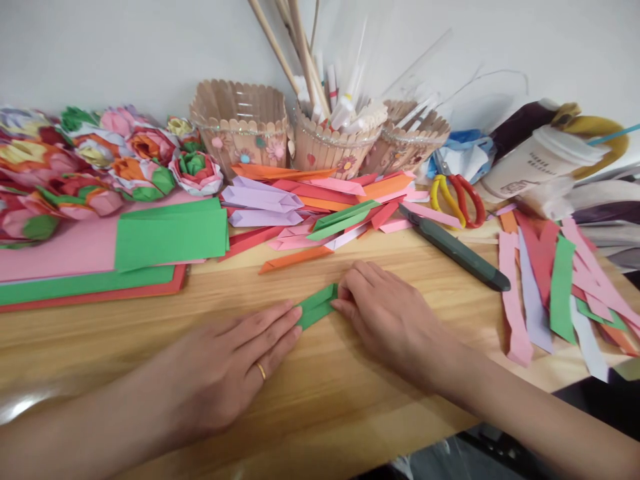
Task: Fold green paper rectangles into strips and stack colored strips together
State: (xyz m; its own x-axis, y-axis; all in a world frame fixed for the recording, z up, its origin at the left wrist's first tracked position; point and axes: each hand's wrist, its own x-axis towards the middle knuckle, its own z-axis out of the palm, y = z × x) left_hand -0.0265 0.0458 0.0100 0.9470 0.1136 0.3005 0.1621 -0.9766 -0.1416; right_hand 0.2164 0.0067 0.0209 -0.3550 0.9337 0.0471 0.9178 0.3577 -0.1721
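Note:
A narrow folded strip of green paper [318, 307] lies slanted on the wooden table [280, 427], with a crease along its length. My left hand [235, 360], a ring on one finger, lies flat with its fingers stretched over the strip's left end. At the right end, my right hand [383, 313] pinches the corner of the strip between thumb and curled fingers. Just behind are folded paper pieces in purple [261, 200], green [343, 220] and orange [295, 259].
Green sheets [173, 237] and paper flowers [145, 150] stand at the left. Stick baskets [240, 127] line the wall. A dark cutter [455, 250], scissors [467, 200], a white cup [543, 163] and paper strips [515, 300] are at the right.

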